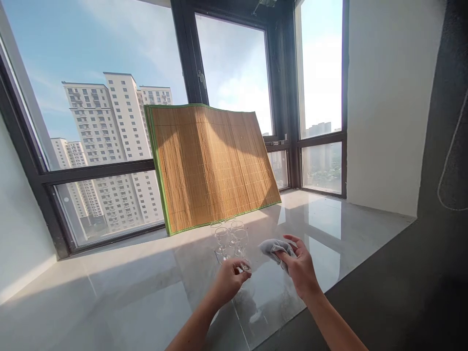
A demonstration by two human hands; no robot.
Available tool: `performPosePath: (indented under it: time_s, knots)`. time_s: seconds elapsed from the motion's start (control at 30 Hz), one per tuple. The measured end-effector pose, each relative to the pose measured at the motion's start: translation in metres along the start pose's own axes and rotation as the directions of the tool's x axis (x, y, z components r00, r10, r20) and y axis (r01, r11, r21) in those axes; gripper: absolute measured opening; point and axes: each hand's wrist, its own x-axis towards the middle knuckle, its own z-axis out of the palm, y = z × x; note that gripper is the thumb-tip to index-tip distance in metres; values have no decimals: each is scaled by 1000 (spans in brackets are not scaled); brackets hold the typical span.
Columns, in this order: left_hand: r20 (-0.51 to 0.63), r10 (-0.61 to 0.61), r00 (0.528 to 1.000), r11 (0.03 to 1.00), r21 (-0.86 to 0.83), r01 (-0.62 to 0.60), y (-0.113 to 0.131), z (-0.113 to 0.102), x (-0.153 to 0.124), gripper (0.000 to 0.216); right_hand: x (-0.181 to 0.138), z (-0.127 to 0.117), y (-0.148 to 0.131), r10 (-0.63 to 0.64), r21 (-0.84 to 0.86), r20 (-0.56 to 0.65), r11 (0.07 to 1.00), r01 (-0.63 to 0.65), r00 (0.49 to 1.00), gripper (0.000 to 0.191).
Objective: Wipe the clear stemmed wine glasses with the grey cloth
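My left hand [228, 280] is closed around a small clear stemmed glass [244, 265], held just above the glossy marble floor. My right hand [300, 268] grips a crumpled grey cloth [274, 246] close beside the glass. Just beyond my hands, several more clear stemmed glasses [228, 236] stand upright together on the floor.
A bamboo mat with a green border [208, 163] leans against the dark-framed windows [190, 63] behind the glasses. The pale marble floor [109, 287] spreads to the left; a dark surface [395, 292] runs along the right. A white wall [383, 107] stands at the right.
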Motion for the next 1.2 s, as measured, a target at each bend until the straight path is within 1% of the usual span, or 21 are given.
performPosePath:
  time_s: [0.07, 0.13, 0.2, 0.27, 0.33, 0.47, 0.53, 0.57, 0.63, 0.67, 0.73, 0.77, 0.8, 0.87, 0.93, 1.0, 1.03, 1.1, 1.13, 1.2]
  knots:
    - [67, -18, 998, 986, -163, 29, 3, 6, 0, 27, 0, 1, 6, -33, -124, 12, 992, 34, 999, 56]
    - [102, -35, 994, 952, -298, 64, 5, 11, 0, 37, -4, 6, 13, -48, -209, 113, 975, 71, 992, 53]
    - [86, -65, 994, 914, -396, 94, 5, 15, 1, 43, -9, 12, 20, -49, -243, 260, 963, 114, 964, 49]
    - [46, -97, 994, 874, -474, 107, 4, 16, 1, 45, -12, 17, 24, -50, -247, 355, 958, 145, 933, 46]
    - [27, -121, 992, 820, -561, 115, 4, 17, 0, 43, -14, 19, 28, -38, -254, 380, 957, 143, 924, 44]
    - [16, -166, 986, 651, -749, 122, 10, 18, -3, 40, -11, 16, 33, 9, -265, 369, 959, 96, 929, 45]
    - [4, -179, 984, 587, -802, 110, 14, 16, -5, 42, -11, 16, 34, 20, -255, 356, 964, 76, 934, 48]
    - [-11, -181, 983, 575, -813, 96, 16, 15, -5, 42, -11, 17, 34, 30, -242, 358, 968, 62, 933, 50]
    - [-58, -180, 982, 605, -793, 64, 17, 10, -3, 41, -15, 20, 32, 73, -194, 392, 981, 5, 917, 55]
    - [-92, -179, 979, 648, -760, 47, 17, 7, -2, 40, -17, 21, 30, 104, -165, 417, 986, -38, 903, 57]
    - [-176, -177, 968, 762, -647, 22, 13, 1, 2, 37, -19, 22, 27, 160, -117, 446, 986, -120, 881, 58]
    - [-223, -171, 960, 817, -577, 11, 11, -2, 3, 36, -19, 20, 26, 169, -100, 432, 985, -139, 886, 57]
    - [-269, -163, 949, 861, -509, 4, 7, -4, 5, 36, -18, 18, 27, 160, -92, 395, 987, -135, 905, 55]
    - [-338, -162, 927, 916, -402, 14, -2, -7, 9, 36, -10, 9, 32, 96, -120, 261, 991, -66, 961, 53]
    - [-375, -204, 904, 936, -346, 68, -14, -6, 11, 35, 4, -1, 43, -7, -261, 110, 965, 35, 994, 53]
    - [-383, -262, 886, 937, -321, 138, -25, -3, 14, 36, 22, -9, 56, -87, -452, 17, 888, 86, 996, 49]
    - [-382, -280, 881, 935, -316, 161, -30, -1, 15, 36, 32, -11, 62, -105, -535, 5, 840, 91, 994, 47]
    - [-376, -297, 878, 932, -313, 182, -35, 2, 17, 37, 51, -11, 71, -118, -642, 33, 759, 111, 993, 44]
    - [-376, -302, 876, 932, -311, 188, -37, 3, 18, 38, 60, -9, 75, -130, -669, 45, 732, 127, 991, 44]
    - [-381, -311, 871, 930, -310, 197, -37, 4, 20, 39, 77, -1, 80, -120, -698, 30, 708, 107, 992, 44]
